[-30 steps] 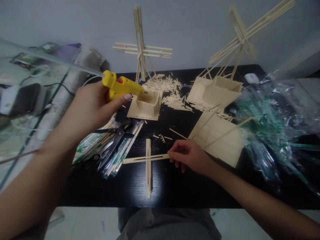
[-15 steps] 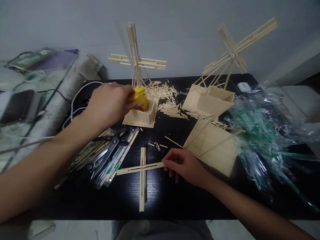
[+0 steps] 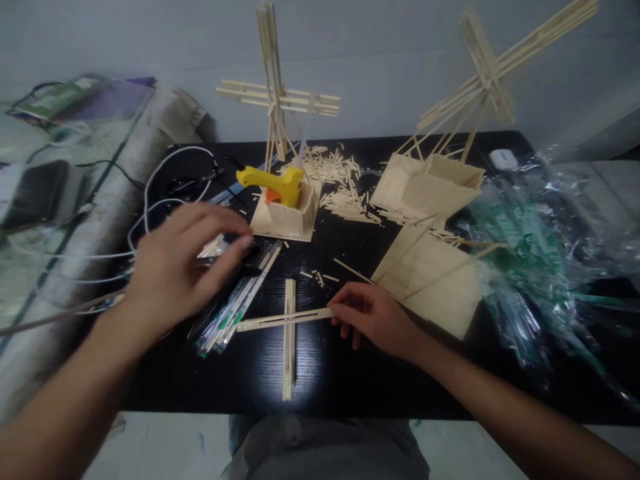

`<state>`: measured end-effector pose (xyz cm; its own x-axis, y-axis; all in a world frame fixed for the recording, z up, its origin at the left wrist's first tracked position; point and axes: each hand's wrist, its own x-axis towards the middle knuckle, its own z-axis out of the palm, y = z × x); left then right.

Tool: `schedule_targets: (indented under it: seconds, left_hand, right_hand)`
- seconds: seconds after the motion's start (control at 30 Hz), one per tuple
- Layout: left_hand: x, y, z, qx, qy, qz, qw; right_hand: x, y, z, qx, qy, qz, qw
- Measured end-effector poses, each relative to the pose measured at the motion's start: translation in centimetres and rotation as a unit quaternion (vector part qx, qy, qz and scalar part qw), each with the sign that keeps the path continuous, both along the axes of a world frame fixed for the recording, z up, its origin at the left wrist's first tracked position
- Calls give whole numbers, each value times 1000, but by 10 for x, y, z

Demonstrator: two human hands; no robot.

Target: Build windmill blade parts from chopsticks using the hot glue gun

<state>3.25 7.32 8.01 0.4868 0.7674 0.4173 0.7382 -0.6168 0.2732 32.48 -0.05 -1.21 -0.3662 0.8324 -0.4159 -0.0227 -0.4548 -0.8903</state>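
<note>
Thumb and fingers of the right hand (image 3: 373, 315) pinch one end of the stick cross (image 3: 289, 319), hiding its tip. Left of the cross, the left hand (image 3: 187, 260), blurred, thumb and fingers parted around nothing visible, covers part of the wrapped sticks (image 3: 237, 310), their green markings unreadable. Beyond the cross, the glue gun (image 3: 289, 189) rests in the wooden box (image 3: 290, 223), nozzle hidden.

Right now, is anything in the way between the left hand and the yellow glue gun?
Nothing visible blocks the left hand from the handle of the yellow glue gun. Only the near wall of the small wooden box stands in front of the gun's lower end.
</note>
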Motion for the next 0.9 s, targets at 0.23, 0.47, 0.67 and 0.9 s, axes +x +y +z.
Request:
schedule_targets:
  seconds: [0.23,0.47,0.67,0.9]
  left_hand:
    - [-36,-79,-59,-168,-98,55,979]
    - [-32,-101,-88,-207,-137,46,968]
    - [-27,-100,-94,-205,-170,39,963]
    - [-22,-102,-104,-180,-219,38,958]
  right_hand:
    - [0,1,1,6,-2,-4,1000]
    - [0,1,2,15,-14,-6,1000]
    - [1,2,4,30,-22,1,999]
    - [4,-4,1,268,-186,-21,945]
